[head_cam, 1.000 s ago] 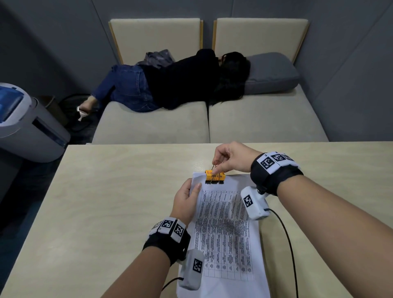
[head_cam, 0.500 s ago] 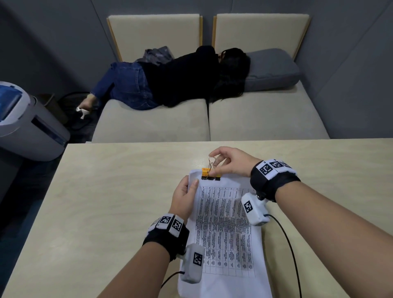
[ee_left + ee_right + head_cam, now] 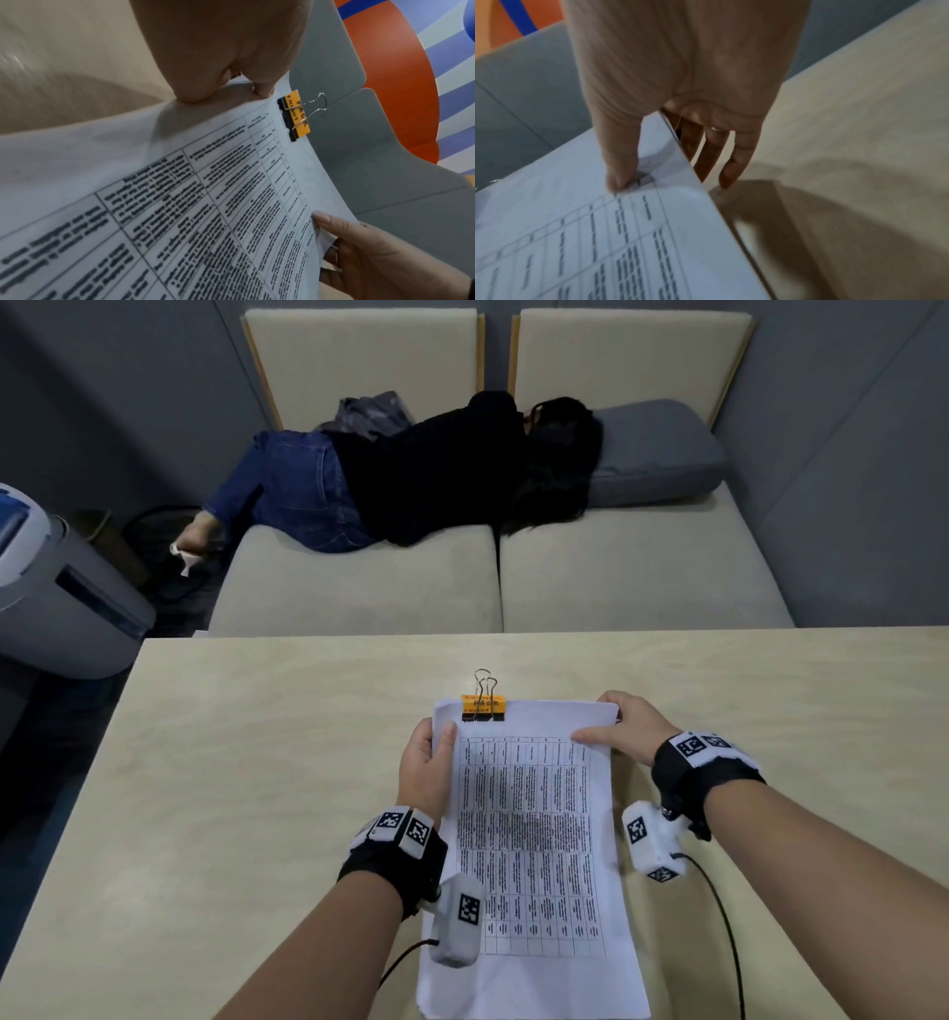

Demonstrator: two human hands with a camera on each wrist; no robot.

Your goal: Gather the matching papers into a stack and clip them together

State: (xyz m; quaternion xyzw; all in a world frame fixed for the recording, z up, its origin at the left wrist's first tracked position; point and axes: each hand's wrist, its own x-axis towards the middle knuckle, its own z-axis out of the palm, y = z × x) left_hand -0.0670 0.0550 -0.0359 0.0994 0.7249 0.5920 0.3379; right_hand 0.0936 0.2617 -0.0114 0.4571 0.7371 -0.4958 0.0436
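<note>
Left hand: the left hand reaches forward from the lower middle of the head view and grasps the paper stack at its upper left corner, thumb lying on top of the printed sheet and the other fingers hidden beneath it. The left wrist view shows the same pinch, thumb on top near the far corner.

Right hand: the right hand comes in from the lower right and grasps the stack's upper right corner. Its thumb presses on the top sheet; the remaining fingers run straight under the edge of the papers, between them and the table.

Paper stack: white sheets printed with a table of small text, held between the two hands over the pale wooden table. The right edge is lifted clear of the wood and throws a shadow on it; whether the near end rests on the table cannot be told.

Binder clip: an orange and black binder clip is clamped on the far edge of the stack, near the left corner, just beside the left thumb. Its wire handles point away from the papers. Neither hand touches it.

Wrists: each wrist wears a black band with square black-and-white markers and a small white camera unit with a cable.

Background: beyond the table a beige sofa holds a person lying on their side, head at a grey cushion.
</note>
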